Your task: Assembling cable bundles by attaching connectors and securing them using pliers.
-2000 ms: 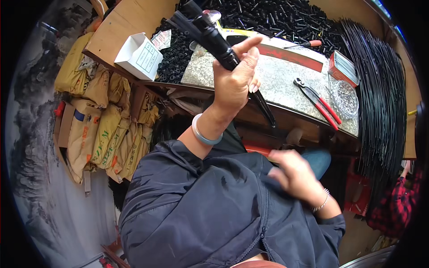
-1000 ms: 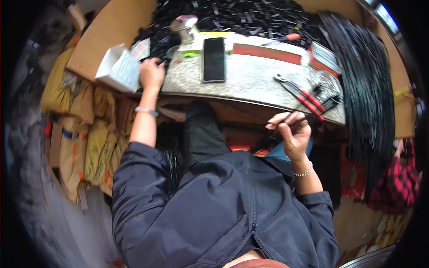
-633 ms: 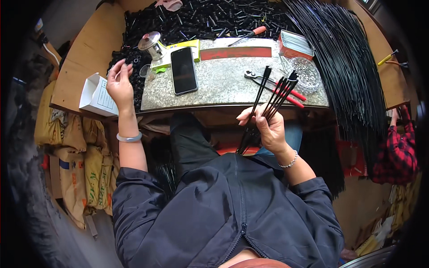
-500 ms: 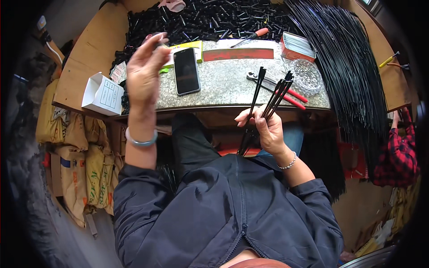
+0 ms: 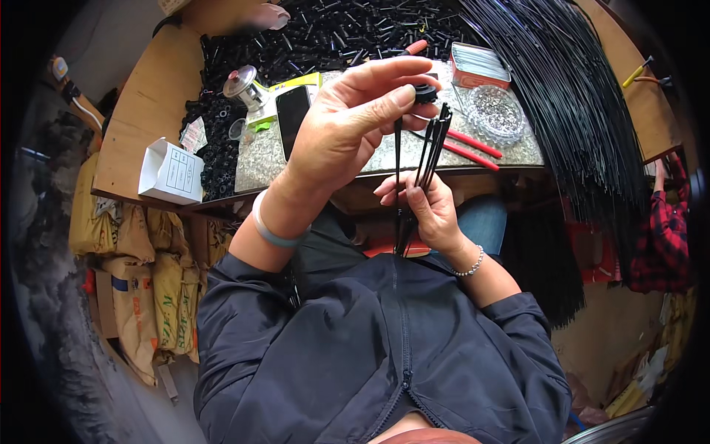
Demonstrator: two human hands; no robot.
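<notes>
My left hand (image 5: pixel 336 126) is raised over the table's near edge, its thumb and fingers pinching a small round black part (image 5: pixel 424 94). Directly below that part are the upper ends of several thin black rods (image 5: pixel 430 152). Those rods are gripped as a loose bunch in my right hand (image 5: pixel 433 214), their lower ends hanging toward my lap. One rod stands apart from the rest, and its top goes behind my left fingers. Whether the round part touches a rod I cannot tell.
Cutting pliers with red handles (image 5: pixel 473 148) lie beside a clear dish of small metal bits (image 5: pixel 494 115). Nearby are a red tin (image 5: pixel 479 66), a phone (image 5: pixel 294 111), a metal-and-clear jar (image 5: pixel 246 85) and a white box (image 5: pixel 171 174). Long black rods (image 5: pixel 555 103) drape over the right edge.
My left hand has come from the left side of the table to above the rods, now with the round black part. My right hand still holds its bunch, now more upright.
</notes>
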